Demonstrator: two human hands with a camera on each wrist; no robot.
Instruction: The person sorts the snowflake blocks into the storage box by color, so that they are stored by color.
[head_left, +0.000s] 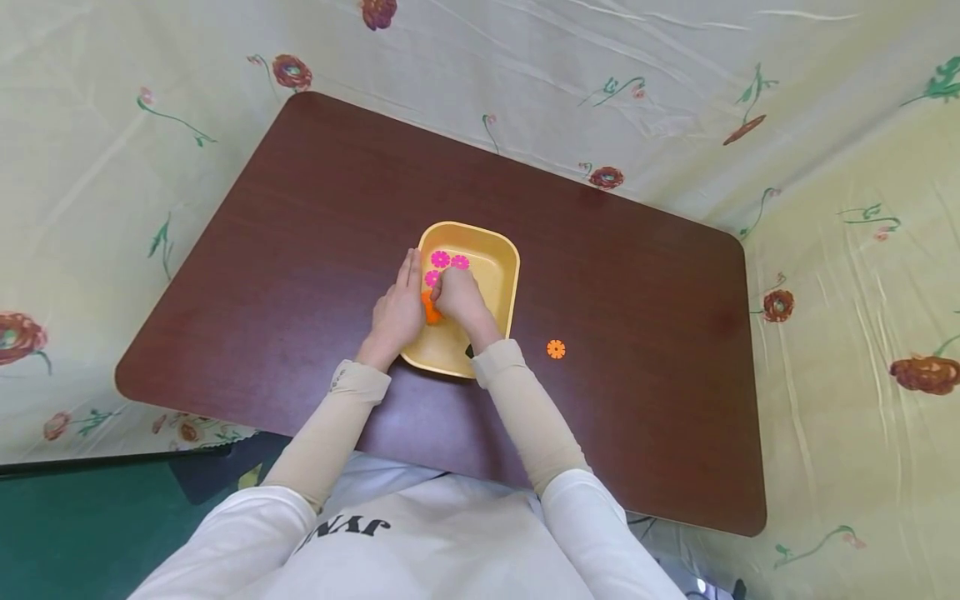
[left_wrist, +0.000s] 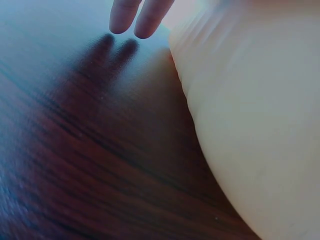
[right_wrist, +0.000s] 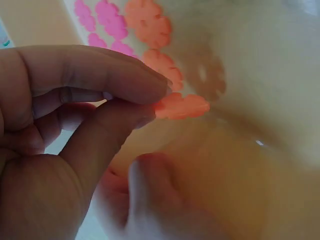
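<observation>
1. three pink flower discs [head_left: 448, 265] lie already inside the yellow tray [head_left: 501, 275], in its upper part near the centre of the head view; at the top left of the right wrist view, orange discs [right_wrist: 150, 22] lie just beside the pink ones.
2. one orange flower disc [right_wrist: 181, 106] is pinched at this moment by the right hand [head_left: 459, 298]. thumb and forefinger are closed on its edge, and the other fingers are curled in. the disc hangs over the inside of the tray, close to the tray wall; whether it touches the wall i cannot tell.
3. the left hand [head_left: 399, 308] holds nothing. its fingers [left_wrist: 134, 17] are straight and lie along the outer left wall of the tray, the palm against it, as if keeping the tray steady on the brown table [head_left: 315, 217].
4. one more orange disc [head_left: 556, 349] lies alone on the table, right of the tray and apart from it, a little below the middle of the frame. no hand is near it.
5. my judgement: the gathering of discs into the tray is mostly done. what remains is to let the pinched disc go in the tray, and then to fetch the last disc from the table.
6. a flowered cloth [head_left: 825, 150] covers the surroundings of the table.
</observation>
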